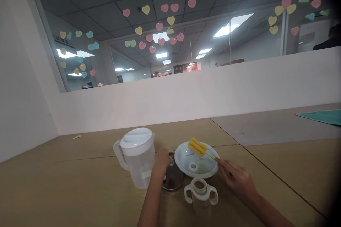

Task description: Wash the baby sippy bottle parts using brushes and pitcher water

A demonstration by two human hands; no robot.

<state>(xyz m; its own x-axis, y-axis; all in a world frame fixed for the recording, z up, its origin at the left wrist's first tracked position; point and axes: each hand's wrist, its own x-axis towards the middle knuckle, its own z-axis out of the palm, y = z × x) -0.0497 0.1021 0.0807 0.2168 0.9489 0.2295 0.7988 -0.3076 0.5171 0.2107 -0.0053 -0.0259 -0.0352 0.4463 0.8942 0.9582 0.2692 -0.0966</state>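
My right hand (238, 181) grips the thin green handle of a sponge bottle brush (197, 147). Its yellow head is over a white bowl (179, 161), in which a white ring-shaped cap (193, 167) lies. Over a round dark metal tray (174, 181) is my left hand (162, 159), blurred and closed, with a small pale piece at its fingertips that I cannot make out. An uncapped baby bottle (201, 198) with two white handles stands in front of the bowl. Left of my left hand is a lidded clear plastic pitcher (138, 158).
The wooden table (80, 184) reaches a white wall (160, 103) with a window above it, dotted with heart-shaped notes. A teal cloth (323, 116) lies at the far right. A small pale scrap (76, 137) is at the back left.
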